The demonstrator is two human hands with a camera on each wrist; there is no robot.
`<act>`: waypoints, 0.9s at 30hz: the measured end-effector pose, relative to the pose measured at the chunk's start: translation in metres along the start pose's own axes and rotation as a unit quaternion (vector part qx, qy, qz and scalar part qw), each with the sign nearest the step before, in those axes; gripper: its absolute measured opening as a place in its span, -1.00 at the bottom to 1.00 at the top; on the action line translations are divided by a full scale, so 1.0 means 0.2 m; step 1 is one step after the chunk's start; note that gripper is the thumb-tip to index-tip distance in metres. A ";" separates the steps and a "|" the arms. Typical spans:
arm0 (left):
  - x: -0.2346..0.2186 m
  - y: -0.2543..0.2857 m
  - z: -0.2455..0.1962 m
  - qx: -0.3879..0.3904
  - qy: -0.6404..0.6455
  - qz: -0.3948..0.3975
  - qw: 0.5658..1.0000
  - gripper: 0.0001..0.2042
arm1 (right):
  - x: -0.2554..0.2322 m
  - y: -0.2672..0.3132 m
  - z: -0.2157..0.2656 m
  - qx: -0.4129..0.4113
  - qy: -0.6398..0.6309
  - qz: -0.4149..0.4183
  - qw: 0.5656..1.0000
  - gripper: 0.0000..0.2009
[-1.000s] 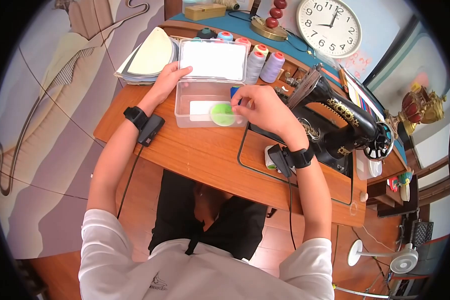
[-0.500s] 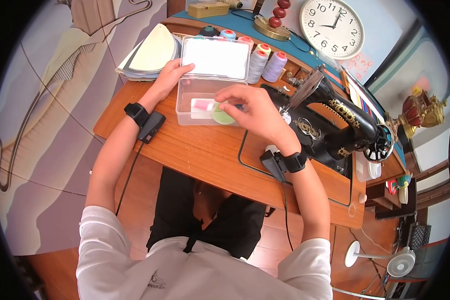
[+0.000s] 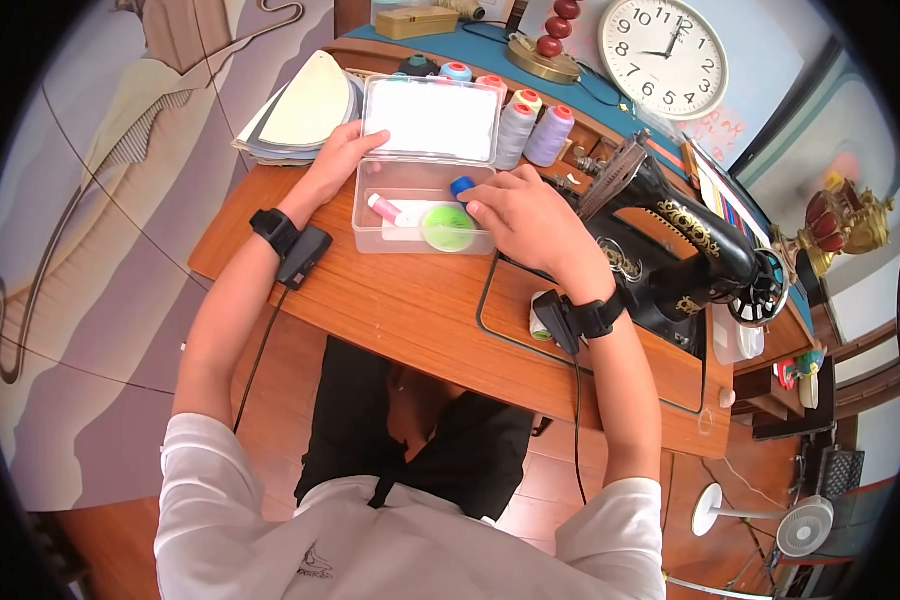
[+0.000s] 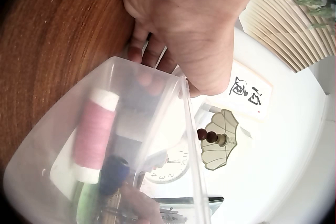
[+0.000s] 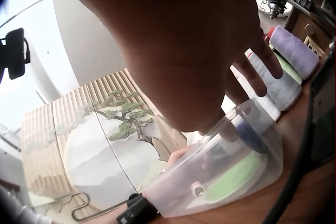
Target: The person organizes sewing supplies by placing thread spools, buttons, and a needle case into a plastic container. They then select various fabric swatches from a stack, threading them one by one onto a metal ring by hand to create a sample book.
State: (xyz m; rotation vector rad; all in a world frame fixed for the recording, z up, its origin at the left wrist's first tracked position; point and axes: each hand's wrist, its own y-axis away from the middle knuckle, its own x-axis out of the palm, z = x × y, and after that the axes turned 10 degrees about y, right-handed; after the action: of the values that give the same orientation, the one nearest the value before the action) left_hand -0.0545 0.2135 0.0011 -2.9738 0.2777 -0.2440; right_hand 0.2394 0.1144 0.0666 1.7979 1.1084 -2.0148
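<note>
A clear plastic box point(image 3: 367, 240) stands on the table, its hinged lid point(image 3: 430, 118) raised. My left hand point(image 3: 338, 165) grips the lid's left edge, thumb in front and fingers behind. Inside the box lie a pink spool point(image 3: 383, 208), a green disc point(image 3: 448, 229), a white card point(image 3: 400, 233) and a blue spool point(image 3: 462, 187). My right hand point(image 3: 540, 220) reaches over the box's right wall, thumb and index finger pinching at the blue spool. In the left wrist view, a fingertip meets the blue spool point(image 4: 114, 174) beside the pink spool point(image 4: 94, 137).
Thread cones point(image 3: 549, 135) stand behind the box, with a black sewing machine point(image 3: 690, 225) to the right. Stacked sheets point(image 3: 305, 110) lie at the back left. A white spool point(image 3: 539, 318) sits beside my right wrist. A clock point(image 3: 663, 57) is at the back.
The right hand moved left over the box, then back right to the blue spool. The pink spool now lies uncovered at the left inside the box. My left hand has stayed on the lid.
</note>
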 end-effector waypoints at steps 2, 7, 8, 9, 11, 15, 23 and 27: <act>0.00 0.01 0.00 0.005 -0.004 0.000 1.000 -0.71 | 0.00 0.01 0.01 0.010 0.007 0.024 1.000 -0.70; 0.01 0.01 -0.01 0.008 -0.006 -0.007 1.000 -0.72 | 0.00 0.01 0.00 0.000 0.012 0.071 0.997 -0.59; 0.01 0.00 0.00 0.010 -0.006 0.000 1.000 -0.72 | 0.00 0.01 0.00 -0.002 -0.006 0.075 0.997 -0.56; 0.00 0.00 0.00 0.011 -0.005 0.006 1.000 -0.72 | 0.01 0.01 0.00 -0.002 -0.006 0.075 0.997 -0.56; 0.00 0.00 0.01 0.011 -0.012 0.007 1.000 -0.70 | 0.02 0.01 0.01 0.004 0.004 0.093 0.996 -0.53; 0.01 0.00 0.00 0.007 -0.012 0.000 1.000 -0.67 | 0.01 0.01 0.01 -0.012 -0.031 0.076 0.997 -0.52; 0.01 0.01 -0.02 0.017 -0.008 0.000 1.000 -0.72 | -0.36 0.03 -0.03 0.068 -0.118 0.124 0.983 -0.60; 0.01 0.00 -0.01 0.015 -0.017 -0.004 1.000 -0.72 | -0.54 0.10 -0.05 0.169 -0.076 0.179 0.966 -0.55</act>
State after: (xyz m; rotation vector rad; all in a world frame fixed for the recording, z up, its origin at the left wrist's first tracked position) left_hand -0.0530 0.2122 0.0023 -2.9472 0.2572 -0.1952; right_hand 0.2837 0.0743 0.1590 1.7917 0.3750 -2.1567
